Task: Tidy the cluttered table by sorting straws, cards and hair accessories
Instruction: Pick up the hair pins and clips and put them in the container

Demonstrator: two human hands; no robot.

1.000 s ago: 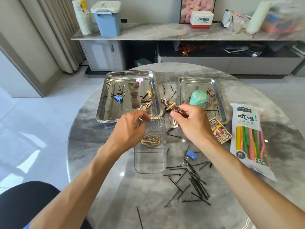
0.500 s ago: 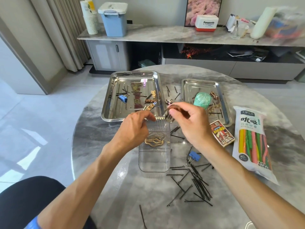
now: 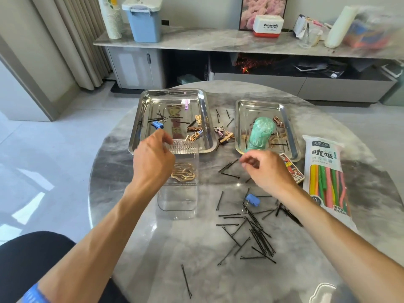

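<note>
Sitting at a round grey table (image 3: pixel 153 248), a person reaches out with both arms. The left hand (image 3: pixel 153 158) is at the far rim of a clear plastic box (image 3: pixel 178 200). Its fingers curl down by the rim, but I cannot tell if they hold it or hold nothing. Gold hair clips (image 3: pixel 183 173) lie inside the box.

The right hand (image 3: pixel 265 169) hangs over the table to the right of the box. Its fingers curl loosely and the tips are blurry, so I cannot tell if it pinches something small.

Many black bobby pins (image 3: pixel 255 235) lie scattered on the table near the person, under the right arm. A blue binder clip (image 3: pixel 252 200) lies among them.

On the far side sit two shiny metal trays. The left tray (image 3: pixel 140 127) holds a few hair clips, some pins and another blue clip. The right tray (image 3: pixel 290 132) holds a green bundle (image 3: pixel 261 134) and more clips. Between the trays lie a few small hair clips (image 3: pixel 223 134).

A pack of cards (image 3: pixel 291 169) peeks out just past the right hand. Further right lies a bag of coloured straws (image 3: pixel 328 182).
</note>
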